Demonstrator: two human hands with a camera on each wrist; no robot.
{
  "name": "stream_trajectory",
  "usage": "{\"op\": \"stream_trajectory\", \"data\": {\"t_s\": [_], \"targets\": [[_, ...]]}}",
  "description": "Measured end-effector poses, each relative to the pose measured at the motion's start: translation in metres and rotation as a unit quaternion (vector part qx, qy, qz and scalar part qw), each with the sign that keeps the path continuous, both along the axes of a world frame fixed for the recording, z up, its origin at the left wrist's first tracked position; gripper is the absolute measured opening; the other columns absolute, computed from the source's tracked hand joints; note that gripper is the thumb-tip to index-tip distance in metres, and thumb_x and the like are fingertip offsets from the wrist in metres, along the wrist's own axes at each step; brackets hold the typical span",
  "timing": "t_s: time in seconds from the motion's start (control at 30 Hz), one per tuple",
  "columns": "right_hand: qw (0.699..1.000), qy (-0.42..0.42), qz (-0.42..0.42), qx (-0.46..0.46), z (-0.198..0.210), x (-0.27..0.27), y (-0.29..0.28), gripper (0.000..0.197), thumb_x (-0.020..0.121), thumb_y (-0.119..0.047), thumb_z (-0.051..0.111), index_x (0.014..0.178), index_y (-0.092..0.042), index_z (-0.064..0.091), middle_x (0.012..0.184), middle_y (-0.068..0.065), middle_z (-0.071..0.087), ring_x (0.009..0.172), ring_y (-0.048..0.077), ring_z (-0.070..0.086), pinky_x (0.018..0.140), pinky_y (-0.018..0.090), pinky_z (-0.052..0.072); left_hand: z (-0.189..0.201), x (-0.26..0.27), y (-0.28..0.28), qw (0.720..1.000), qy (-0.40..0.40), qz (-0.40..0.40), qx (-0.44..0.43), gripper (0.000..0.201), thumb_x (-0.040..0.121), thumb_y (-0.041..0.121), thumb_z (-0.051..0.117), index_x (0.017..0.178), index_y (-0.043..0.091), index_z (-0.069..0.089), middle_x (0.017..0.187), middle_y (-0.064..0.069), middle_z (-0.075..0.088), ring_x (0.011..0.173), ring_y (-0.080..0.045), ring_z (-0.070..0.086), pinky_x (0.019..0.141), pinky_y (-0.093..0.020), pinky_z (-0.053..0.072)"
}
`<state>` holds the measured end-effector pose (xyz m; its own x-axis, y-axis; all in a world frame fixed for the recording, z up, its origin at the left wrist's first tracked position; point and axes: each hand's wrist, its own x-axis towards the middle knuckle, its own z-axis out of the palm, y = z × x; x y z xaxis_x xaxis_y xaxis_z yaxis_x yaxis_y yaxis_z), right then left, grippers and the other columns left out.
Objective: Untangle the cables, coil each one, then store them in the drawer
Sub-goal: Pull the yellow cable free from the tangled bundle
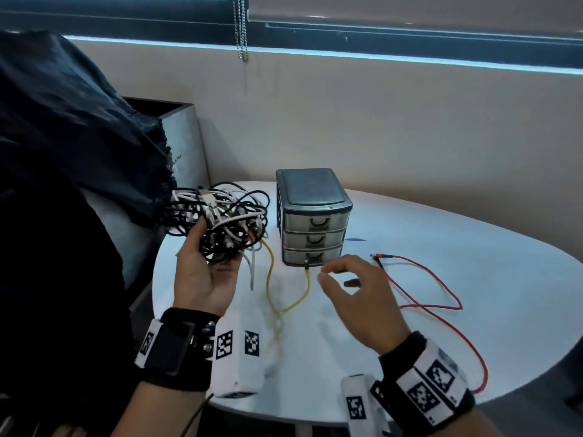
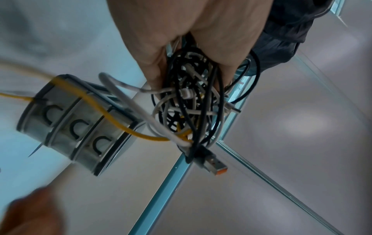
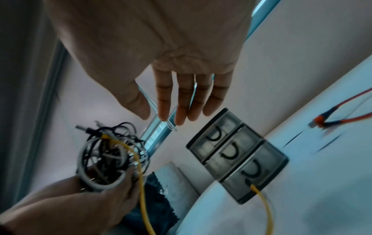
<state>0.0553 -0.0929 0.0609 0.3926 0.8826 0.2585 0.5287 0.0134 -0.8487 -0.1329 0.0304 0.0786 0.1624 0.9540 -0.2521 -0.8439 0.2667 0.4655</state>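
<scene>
Tangle (image 1: 220, 223) gripped in left hand (image 1: 205, 272); right hand (image 1: 356, 298) empty, apart.

Black-and-white cable tangle (image 1: 220, 222) aloft beside closed three-drawer unit (image 1: 312, 216); yellow cable (image 1: 284, 298), red cable (image 1: 435, 298) loose

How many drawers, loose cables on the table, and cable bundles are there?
Drawers in the drawer unit: 3
Loose cables on the table: 1, the red cable
Cables trailing from the bundle: 1, the yellow cable
Tangled bundles: 1, the cable bundle held in the left hand
Total: 6
</scene>
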Motion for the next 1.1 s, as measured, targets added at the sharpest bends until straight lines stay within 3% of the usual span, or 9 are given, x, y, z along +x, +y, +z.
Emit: {"op": "stream_trajectory", "data": {"t_s": [0.13,0.27,0.37,0.43,0.63,0.77,0.93,1.03,1.1], "targets": [[0.986,0.124,0.108,-0.029,-0.002,-0.030,0.012,0.026,0.098,-0.034,0.056,0.122,-0.026,0.063,0.119,-0.014,0.066,0.115,-0.001,0.057,0.097,0.021,0.043,-0.001,0.017,-0.016,0.998,0.018,-0.032,0.042,0.030,0.083,0.027,0.068,0.109,0.014,0.064,0.098,-0.005,0.069,0.108,-0.025,0.061,0.083,-0.030,0.058],[0.958,0.225,0.171,-0.042,-0.007,-0.041,0.013,0.017,0.097,-0.016,0.056,0.108,-0.012,0.068,0.103,0.003,0.075,0.105,0.018,0.068,0.096,0.026,0.049,-0.002,0.024,-0.022,0.998,0.005,-0.038,0.046,0.049,0.093,0.027,0.062,0.136,0.004,0.055,0.139,-0.018,0.056,0.138,-0.036,0.045,0.112,-0.045,0.041],[0.959,0.223,0.172,-0.046,-0.007,-0.040,0.010,0.012,0.097,-0.011,0.058,0.103,-0.013,0.069,0.101,0.001,0.074,0.101,0.013,0.066,0.091,0.021,0.048,0.003,0.025,-0.025,0.998,-0.008,-0.052,0.034,0.045,0.094,0.028,0.062,0.133,0.007,0.057,0.131,-0.015,0.058,0.134,-0.034,0.049,0.080,-0.032,0.061],[0.967,0.187,0.163,-0.047,-0.009,-0.041,0.008,0.015,0.097,-0.017,0.059,0.108,-0.018,0.069,0.108,-0.006,0.072,0.106,0.006,0.063,0.090,0.019,0.048,0.002,0.025,-0.026,0.998,-0.001,-0.055,0.031,0.048,0.093,0.028,0.062,0.135,0.004,0.056,0.127,-0.015,0.057,0.126,-0.034,0.052,0.061,-0.027,0.060],[0.961,0.227,0.158,-0.014,0.000,-0.035,-0.001,0.014,0.097,-0.009,0.057,0.088,-0.006,0.066,0.087,0.008,0.072,0.088,0.016,0.066,0.088,0.033,0.051,-0.004,0.022,-0.025,0.997,0.009,-0.053,0.052,0.046,0.087,0.027,0.064,0.129,0.008,0.060,0.130,-0.016,0.058,0.118,-0.028,0.055,0.109,-0.044,0.042],[0.933,0.345,0.098,-0.004,0.013,-0.025,-0.005,0.023,0.098,-0.007,0.051,0.081,-0.006,0.066,0.056,0.003,0.045,0.051,0.016,0.044,0.063,0.035,0.055,-0.006,0.020,-0.024,0.996,0.022,-0.057,0.060,0.027,0.084,0.027,0.064,0.108,0.013,0.064,0.097,-0.007,0.068,0.087,-0.019,0.064,0.080,-0.030,0.055],[0.951,0.304,0.045,0.019,0.015,-0.031,-0.003,0.016,0.093,-0.006,0.060,0.082,-0.002,0.071,0.052,0.003,0.040,0.045,0.013,0.034,0.046,0.028,0.036,-0.005,0.028,-0.029,0.994,0.044,-0.065,0.080,0.019,0.099,0.023,0.053,0.100,0.011,0.067,0.081,-0.003,0.073,0.066,-0.011,0.070,0.052,-0.018,0.053],[0.952,0.303,0.042,0.023,0.019,-0.040,-0.001,0.018,0.091,-0.007,0.064,0.075,-0.006,0.071,0.052,0.002,0.043,0.046,0.014,0.034,0.044,0.028,0.032,-0.003,0.031,-0.033,0.992,0.066,-0.054,0.091,0.025,0.101,0.022,0.051,0.109,0.006,0.069,0.105,-0.011,0.074,0.093,-0.020,0.070,0.082,-0.032,0.060],[0.957,0.287,0.042,0.025,0.022,-0.044,0.003,0.025,0.090,-0.010,0.065,0.066,-0.013,0.068,0.051,0.001,0.046,0.048,0.015,0.035,0.046,0.030,0.031,-0.007,0.032,-0.037,0.992,0.079,-0.055,0.085,0.037,0.100,0.024,0.053,0.126,0.000,0.062,0.125,-0.018,0.066,0.114,-0.029,0.062,0.103,-0.044,0.048]]}}
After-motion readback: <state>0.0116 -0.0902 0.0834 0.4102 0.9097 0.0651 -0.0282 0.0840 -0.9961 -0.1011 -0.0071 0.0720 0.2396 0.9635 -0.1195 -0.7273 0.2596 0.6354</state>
